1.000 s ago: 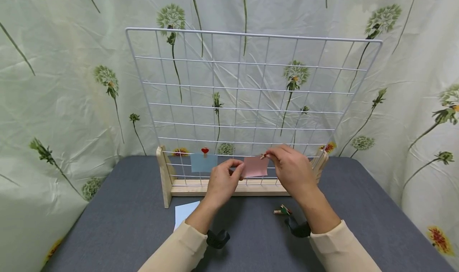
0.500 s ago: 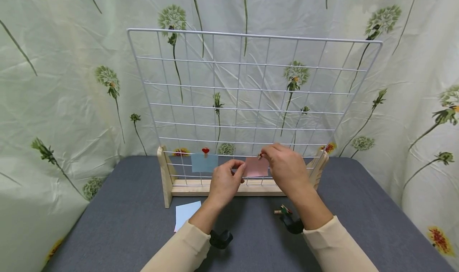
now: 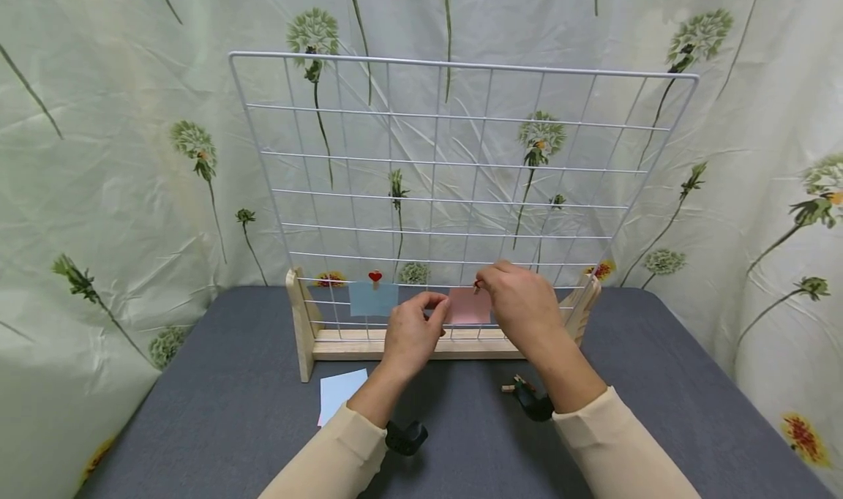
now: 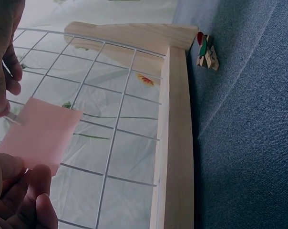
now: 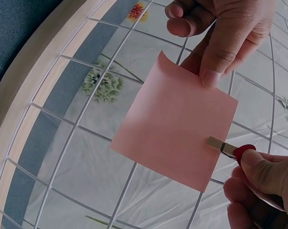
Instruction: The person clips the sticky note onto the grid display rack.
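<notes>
A pink paper square (image 5: pixel 175 126) lies against the white wire grid (image 3: pixel 431 164), low on its middle. My left hand (image 3: pixel 413 331) pinches the paper's left edge between thumb and fingers. At the paper's top edge, my right hand (image 3: pixel 523 301) pinches a small wooden clothespin (image 5: pixel 220 145) with a red heart on its end. In the right wrist view the clothespin's tip overlaps the paper's edge. To the left, a blue paper square (image 3: pixel 373 299) hangs on the grid under a clothespin with a red heart (image 3: pixel 375 276).
A wooden stand (image 3: pixel 356 349) holds the grid upright on the dark grey table (image 3: pixel 230 404). Light blue paper (image 3: pixel 341 393) lies at front left, partly behind my left forearm. Several small clothespins (image 4: pixel 208 55) lie in front of the stand. A floral curtain (image 3: pixel 158 214) hangs behind.
My right hand has shifted left with the clothespin, from the paper's top right corner to nearer the middle of its top edge. My left hand stays at the paper's left edge.
</notes>
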Demonstrator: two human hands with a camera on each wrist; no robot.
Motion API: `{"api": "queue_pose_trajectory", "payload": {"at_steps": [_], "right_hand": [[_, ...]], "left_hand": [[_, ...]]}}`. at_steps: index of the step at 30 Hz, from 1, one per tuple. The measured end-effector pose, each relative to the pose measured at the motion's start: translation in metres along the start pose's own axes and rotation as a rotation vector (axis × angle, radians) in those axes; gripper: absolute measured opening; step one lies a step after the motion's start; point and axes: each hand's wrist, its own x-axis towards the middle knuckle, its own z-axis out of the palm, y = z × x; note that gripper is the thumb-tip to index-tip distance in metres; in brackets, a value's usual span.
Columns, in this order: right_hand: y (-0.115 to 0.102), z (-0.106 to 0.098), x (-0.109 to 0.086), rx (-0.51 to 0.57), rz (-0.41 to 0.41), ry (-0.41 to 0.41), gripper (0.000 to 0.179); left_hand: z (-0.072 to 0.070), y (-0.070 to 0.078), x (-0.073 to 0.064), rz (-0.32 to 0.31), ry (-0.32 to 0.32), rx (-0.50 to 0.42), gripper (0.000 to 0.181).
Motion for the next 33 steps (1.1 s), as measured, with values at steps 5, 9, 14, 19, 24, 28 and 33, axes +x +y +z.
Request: {"api": "queue_pose_trajectory", "payload": {"at_steps": [5,9,14,19,24,28,33], "right_hand": [[-0.0015,0.0003,0.0017,-0.005,0.014,-0.015,0.004],[-0.0030,0.0002,0.0030,-0.024,0.031,-0.037,0.003],[-0.0037,-0.0006,0.0033,-0.033,0.042,-0.053,0.004],[-0.0035,-0.0006,0.0036,-0.035,0.034,-0.046,0.006],[-0.0035,-0.0011,0.0038,-0.038,0.027,-0.043,0.009],[-0.0042,-0.0016,0.0034,-0.043,0.032,-0.057,0.012],[-0.0046,-0.0017,0.0028,-0.048,0.039,-0.069,0.011]], "left_hand": [[-0.0005,0.0010,0.0004,-0.002,0.001,0.002,0.019],[0.0002,0.0007,0.0001,0.004,0.003,0.006,0.019],[0.0017,-0.0005,-0.0007,0.011,0.002,0.008,0.019],[0.0001,0.0004,-0.0007,0.003,0.006,0.007,0.019],[-0.0015,0.0003,-0.0011,-0.012,0.003,0.015,0.020],[-0.0019,0.0002,-0.0022,-0.023,0.002,0.025,0.019],[-0.0022,0.0004,-0.0043,-0.008,-0.002,0.068,0.019]]}}
